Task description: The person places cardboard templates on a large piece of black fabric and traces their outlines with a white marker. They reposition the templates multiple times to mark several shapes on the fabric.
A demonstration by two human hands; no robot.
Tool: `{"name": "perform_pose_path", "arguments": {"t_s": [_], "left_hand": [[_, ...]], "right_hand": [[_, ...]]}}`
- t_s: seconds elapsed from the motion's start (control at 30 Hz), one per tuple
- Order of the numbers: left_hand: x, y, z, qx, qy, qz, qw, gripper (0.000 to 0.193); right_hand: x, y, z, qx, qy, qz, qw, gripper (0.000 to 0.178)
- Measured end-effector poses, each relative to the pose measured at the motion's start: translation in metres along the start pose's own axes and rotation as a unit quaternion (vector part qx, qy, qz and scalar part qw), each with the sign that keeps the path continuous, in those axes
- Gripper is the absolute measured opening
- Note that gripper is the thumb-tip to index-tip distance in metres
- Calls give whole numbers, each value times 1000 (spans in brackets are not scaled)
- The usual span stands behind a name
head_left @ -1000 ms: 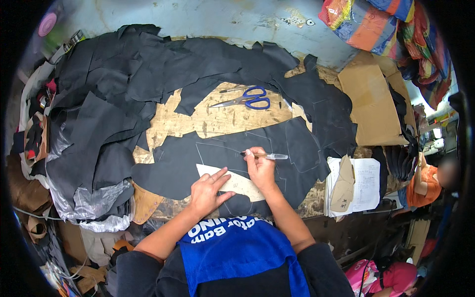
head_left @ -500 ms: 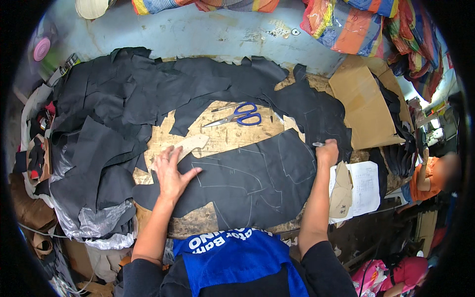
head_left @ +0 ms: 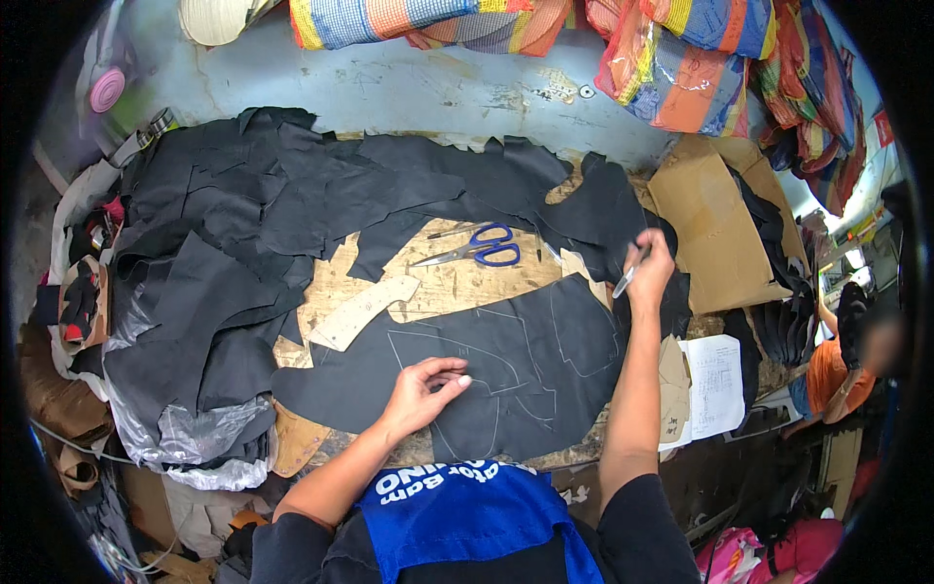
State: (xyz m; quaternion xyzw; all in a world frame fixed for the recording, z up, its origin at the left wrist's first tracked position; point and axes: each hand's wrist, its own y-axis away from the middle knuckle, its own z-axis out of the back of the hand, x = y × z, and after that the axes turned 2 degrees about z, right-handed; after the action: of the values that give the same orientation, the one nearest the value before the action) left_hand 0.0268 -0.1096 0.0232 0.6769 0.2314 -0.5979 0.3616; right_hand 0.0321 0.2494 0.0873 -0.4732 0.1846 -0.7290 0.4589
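Observation:
A black sheet of leather-like material [head_left: 525, 419] lies on the worn wooden table, with pale outlines drawn across it. Over its middle hovers my left hand [head_left: 428, 394], its thumb and fingers apart and nothing between them. My right hand [head_left: 652, 268] is raised near the far right corner of the sheet and grips a whitish pen [head_left: 628, 277], tip down. A cream pattern piece [head_left: 365, 310] rests by the sheet's far left edge. Beyond it are blue-handled scissors [head_left: 494, 248], lying on the wood with their blades parted.
Black scraps [head_left: 204, 195] are heaped along the left and far side. To the right stand an opened cardboard box [head_left: 715, 224], brown card templates [head_left: 671, 389] and a written paper sheet [head_left: 715, 380]. Woven striped bags [head_left: 681, 78] hang above. Another person in orange [head_left: 837, 375] is at far right.
My left hand has left the cream pattern piece and moved right and nearer, over the black sheet. My right hand has lifted with the pen, which has turned from level to steep.

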Motion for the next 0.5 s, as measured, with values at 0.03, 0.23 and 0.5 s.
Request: {"name": "perform_pose_path", "arguments": {"t_s": [0.03, 0.23, 0.5], "left_hand": [[1, -4, -4, 51, 47, 19, 997, 38], [-27, -26, -33, 351, 279, 8, 894, 93], [-94, 17, 10, 76, 443, -151, 880, 62]], "right_hand": [[23, -10, 2, 4, -37, 45, 998, 15], [147, -11, 33, 247, -503, -48, 827, 25], [184, 25, 62, 347, -537, -65, 766, 24]]}}
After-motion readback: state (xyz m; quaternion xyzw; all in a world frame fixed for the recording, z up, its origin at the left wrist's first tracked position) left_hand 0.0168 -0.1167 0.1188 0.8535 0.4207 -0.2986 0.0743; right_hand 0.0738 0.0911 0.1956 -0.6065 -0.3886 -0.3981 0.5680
